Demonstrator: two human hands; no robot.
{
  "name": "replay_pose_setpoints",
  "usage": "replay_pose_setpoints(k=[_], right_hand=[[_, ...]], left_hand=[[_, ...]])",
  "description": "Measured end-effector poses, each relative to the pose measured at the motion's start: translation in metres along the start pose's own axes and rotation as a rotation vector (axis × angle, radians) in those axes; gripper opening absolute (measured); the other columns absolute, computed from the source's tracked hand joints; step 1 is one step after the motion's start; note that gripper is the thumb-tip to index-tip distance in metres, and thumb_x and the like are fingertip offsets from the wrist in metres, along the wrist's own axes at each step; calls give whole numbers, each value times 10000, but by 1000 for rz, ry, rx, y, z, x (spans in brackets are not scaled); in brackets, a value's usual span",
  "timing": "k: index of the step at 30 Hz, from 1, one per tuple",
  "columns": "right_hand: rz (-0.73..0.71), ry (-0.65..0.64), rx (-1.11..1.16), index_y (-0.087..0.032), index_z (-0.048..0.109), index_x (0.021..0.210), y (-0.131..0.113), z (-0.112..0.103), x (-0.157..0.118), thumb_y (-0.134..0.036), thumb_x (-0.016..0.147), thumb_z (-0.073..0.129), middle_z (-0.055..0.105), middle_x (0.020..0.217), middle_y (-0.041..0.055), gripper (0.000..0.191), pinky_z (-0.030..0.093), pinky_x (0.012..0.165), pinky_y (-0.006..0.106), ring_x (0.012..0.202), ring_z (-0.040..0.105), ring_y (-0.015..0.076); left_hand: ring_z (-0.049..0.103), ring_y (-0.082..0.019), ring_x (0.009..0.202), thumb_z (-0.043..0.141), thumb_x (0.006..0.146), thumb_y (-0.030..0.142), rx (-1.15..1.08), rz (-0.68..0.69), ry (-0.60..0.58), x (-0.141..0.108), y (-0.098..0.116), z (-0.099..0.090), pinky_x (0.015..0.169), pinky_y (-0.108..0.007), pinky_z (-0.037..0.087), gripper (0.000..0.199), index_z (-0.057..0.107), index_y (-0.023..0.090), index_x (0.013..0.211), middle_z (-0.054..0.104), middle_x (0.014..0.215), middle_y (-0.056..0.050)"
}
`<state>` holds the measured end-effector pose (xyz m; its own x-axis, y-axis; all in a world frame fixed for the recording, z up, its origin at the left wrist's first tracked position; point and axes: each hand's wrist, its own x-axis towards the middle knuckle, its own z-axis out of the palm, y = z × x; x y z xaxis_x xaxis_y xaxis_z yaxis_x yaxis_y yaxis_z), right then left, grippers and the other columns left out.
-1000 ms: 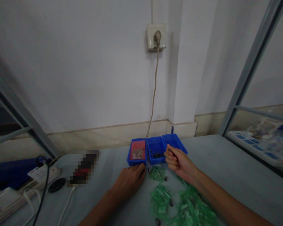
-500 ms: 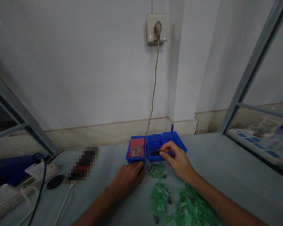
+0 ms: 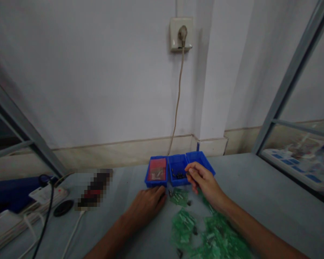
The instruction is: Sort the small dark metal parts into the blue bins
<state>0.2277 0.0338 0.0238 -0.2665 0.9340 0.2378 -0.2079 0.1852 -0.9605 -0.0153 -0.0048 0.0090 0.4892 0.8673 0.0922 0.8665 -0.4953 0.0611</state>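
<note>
My right hand [image 3: 202, 180] is closed in a pinch at the front edge of the blue bins; what its fingers hold, if anything, is too small to make out. Beneath and left of it, the middle blue bin [image 3: 177, 160] contains small dark parts [image 3: 180, 176]. A red packet [image 3: 157, 167] lies in the left blue bin [image 3: 148, 182]. My left hand [image 3: 148, 201] rests on the table before that bin, its fingers curled together with their tips hidden. Green plastic bags [image 3: 221, 239] with small pieces lie below my right hand, and another green bag [image 3: 179, 196] sits between the hands.
The right blue bin [image 3: 196, 157] stands against the middle one. On the left are a pixelated dark object [image 3: 94, 189], a black disc [image 3: 63, 208], a power strip [image 3: 13, 233] and cables. Grey metal frame bars [image 3: 288, 75] rise on both sides of the table [image 3: 272, 187].
My right hand has shifted slightly right, away from the dark parts in the middle bin, and its fingers have closed more tightly. My left hand has stayed in place.
</note>
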Motion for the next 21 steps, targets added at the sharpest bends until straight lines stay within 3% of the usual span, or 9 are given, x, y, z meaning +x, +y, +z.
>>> replay_pose_setpoints(k=[4, 10, 16, 21], right_hand=[[140, -8, 314, -200, 621, 981, -3, -4, 1, -367, 925, 647, 348, 584, -86, 178, 256, 376, 155, 448, 233, 64], [191, -20, 529, -172, 664, 951, -2, -9, 2, -272, 873, 711, 355, 608, -74, 135, 209, 391, 166, 472, 214, 59], [164, 43, 421, -192, 651, 957, -3, -5, 1, -319, 876, 704, 480, 697, -38, 160, 207, 385, 160, 464, 260, 47], [33, 69, 152, -231, 612, 1056, -3, -2, 1, -418, 916, 643, 560, 816, -5, 237, 283, 386, 173, 506, 380, 79]], left_hand=[[680, -202, 832, 369, 1041, 334, -3, -2, 4, 0, 0, -1, 691, -292, 500, 187, 528, 237, 1044, 699, 1002, -35], [680, -208, 834, 361, 1044, 340, -7, 6, 14, 0, -1, 2, 699, -300, 500, 194, 528, 241, 1036, 699, 971, -23], [680, -208, 840, 363, 1041, 341, -13, -1, 4, 1, 0, 2, 696, -299, 504, 199, 534, 238, 1044, 698, 994, -34], [680, -209, 845, 383, 1034, 337, -20, -5, 6, 0, 0, 1, 705, -303, 505, 180, 533, 238, 1025, 698, 986, -28]])
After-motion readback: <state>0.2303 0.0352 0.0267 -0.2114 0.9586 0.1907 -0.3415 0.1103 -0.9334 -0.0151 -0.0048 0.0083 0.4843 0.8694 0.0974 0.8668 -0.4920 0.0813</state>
